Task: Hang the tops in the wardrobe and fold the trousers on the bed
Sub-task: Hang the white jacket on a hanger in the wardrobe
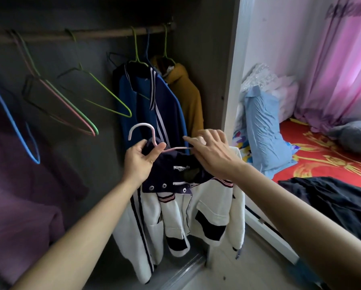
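The white jacket (pixel 213 208) has navy stripes and a navy collar, and the hanger (pixel 143 124) is pale pink. The blue jacket (pixel 167 105) is part navy with white stripes, and the hoodie (pixel 191 97) is mustard. The bedspread (pixel 321 160) is red with a yellow pattern, the curtain (pixel 332 70) pink, the pillow (pixel 263 130) light blue.

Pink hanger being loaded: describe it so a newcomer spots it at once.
Look in the wardrobe, below the rail, in front of the blue jacket. There the left hand and right hand hold the pale pink hanger, set in a white jacket's navy collar. Alone among the hangers, it is off the rail.
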A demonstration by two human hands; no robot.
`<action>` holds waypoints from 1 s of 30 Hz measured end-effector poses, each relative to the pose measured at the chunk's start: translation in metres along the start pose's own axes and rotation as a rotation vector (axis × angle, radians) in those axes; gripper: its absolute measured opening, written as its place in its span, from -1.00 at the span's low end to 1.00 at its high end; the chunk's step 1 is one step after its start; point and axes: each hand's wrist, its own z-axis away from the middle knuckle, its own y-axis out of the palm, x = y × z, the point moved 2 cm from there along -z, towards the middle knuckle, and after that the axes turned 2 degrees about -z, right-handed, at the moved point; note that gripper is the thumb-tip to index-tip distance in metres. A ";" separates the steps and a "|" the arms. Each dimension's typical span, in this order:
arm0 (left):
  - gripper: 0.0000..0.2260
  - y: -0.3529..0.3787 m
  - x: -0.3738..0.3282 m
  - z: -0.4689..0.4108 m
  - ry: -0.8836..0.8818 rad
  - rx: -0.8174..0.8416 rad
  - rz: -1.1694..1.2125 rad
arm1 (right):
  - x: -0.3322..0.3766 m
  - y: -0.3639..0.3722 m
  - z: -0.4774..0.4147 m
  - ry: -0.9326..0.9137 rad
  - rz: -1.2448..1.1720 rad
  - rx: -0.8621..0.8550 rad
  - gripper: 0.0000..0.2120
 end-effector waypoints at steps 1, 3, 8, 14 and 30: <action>-0.63 0.001 -0.004 -0.001 0.011 0.004 0.008 | 0.005 0.000 -0.002 -0.029 -0.027 0.019 -0.61; -0.57 0.003 -0.010 0.000 0.017 0.001 0.021 | 0.008 -0.002 -0.008 -0.059 -0.053 0.050 -0.64; -0.62 -0.007 -0.008 0.001 -0.053 -0.151 0.076 | -0.014 -0.001 -0.007 -0.080 0.125 0.080 -0.62; -0.68 -0.024 -0.008 -0.006 -0.077 -0.239 0.022 | -0.034 0.017 0.011 0.034 0.215 0.404 -0.60; -0.42 -0.053 0.042 -0.005 -0.410 0.142 -0.163 | 0.019 -0.017 -0.024 0.121 -0.291 0.076 -0.71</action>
